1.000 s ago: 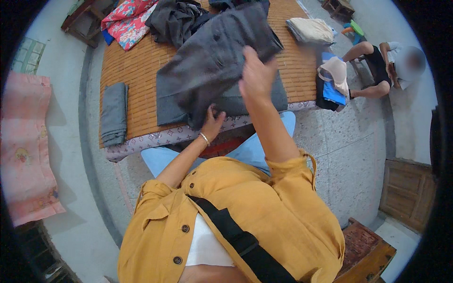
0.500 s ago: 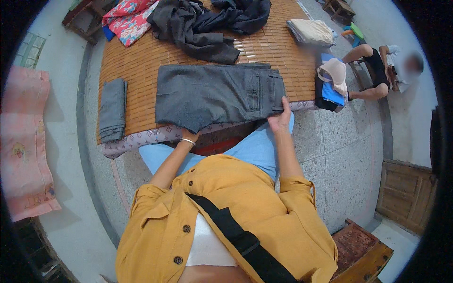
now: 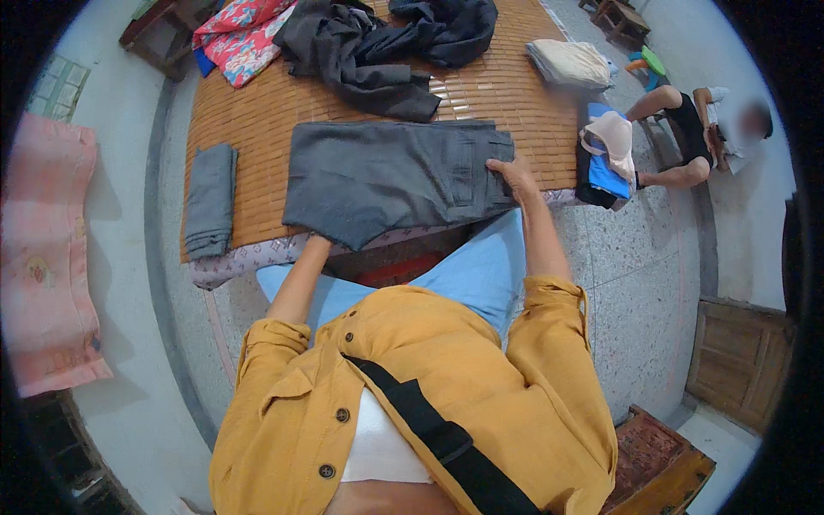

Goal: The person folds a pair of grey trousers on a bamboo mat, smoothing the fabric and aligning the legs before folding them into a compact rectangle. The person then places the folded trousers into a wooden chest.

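Observation:
Grey trousers (image 3: pixel 386 176), folded lengthwise, lie across the near part of a bed, with the waistband on the right. My right hand (image 3: pixel 517 176) holds the waistband end, its thumb lying on top of the cloth. At the near left, my left forearm (image 3: pixel 300 279) reaches under the trousers' lower edge, and the cloth hides that hand and its fingers. A smaller folded grey garment (image 3: pixel 210 202) rests on the bed to the left of the trousers.
The bed is topped with a brown slatted mat (image 3: pixel 506 94). Crumpled dark clothes (image 3: pixel 360 69) and a red floral cloth (image 3: pixel 245 39) lie at its far side. Folded pale clothes (image 3: pixel 569 62) and a beige bra (image 3: pixel 611 137) are at the right. A person (image 3: pixel 695 129) sits beyond.
My left hand has slid under the trousers and out of sight. My right hand has moved up and in along the waistband, its thumb now over the cloth.

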Demonstrator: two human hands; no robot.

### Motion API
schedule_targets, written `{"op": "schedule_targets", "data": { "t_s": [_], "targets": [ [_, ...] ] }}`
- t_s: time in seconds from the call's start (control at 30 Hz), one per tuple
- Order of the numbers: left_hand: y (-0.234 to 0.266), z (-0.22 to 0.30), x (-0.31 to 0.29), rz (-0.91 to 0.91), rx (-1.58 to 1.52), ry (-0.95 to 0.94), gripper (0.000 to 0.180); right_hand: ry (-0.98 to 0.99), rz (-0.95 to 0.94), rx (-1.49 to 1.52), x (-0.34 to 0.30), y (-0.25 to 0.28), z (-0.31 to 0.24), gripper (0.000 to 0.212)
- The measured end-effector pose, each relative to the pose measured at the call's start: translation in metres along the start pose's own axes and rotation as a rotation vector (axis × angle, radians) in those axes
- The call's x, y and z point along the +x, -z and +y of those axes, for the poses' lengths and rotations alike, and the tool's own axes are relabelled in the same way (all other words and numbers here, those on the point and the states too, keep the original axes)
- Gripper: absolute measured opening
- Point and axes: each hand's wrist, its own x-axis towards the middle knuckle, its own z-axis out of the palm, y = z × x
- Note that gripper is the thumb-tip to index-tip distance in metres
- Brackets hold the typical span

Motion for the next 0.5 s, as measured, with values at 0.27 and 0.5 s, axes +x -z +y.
{"op": "schedule_targets", "data": {
  "t_s": [0.27,0.5],
  "targets": [
    [0.009,-0.009,-0.005,0.051,-0.15,0.102,0.063,0.208,0.389,-0.726,0.037,0.018,0.043,0.047],
    [0.014,-0.013,-0.002,0.077,-0.232,0.154,0.061,0.117,0.24,-0.41,0.073,0.028,0.051,0.042]
  ]
}}
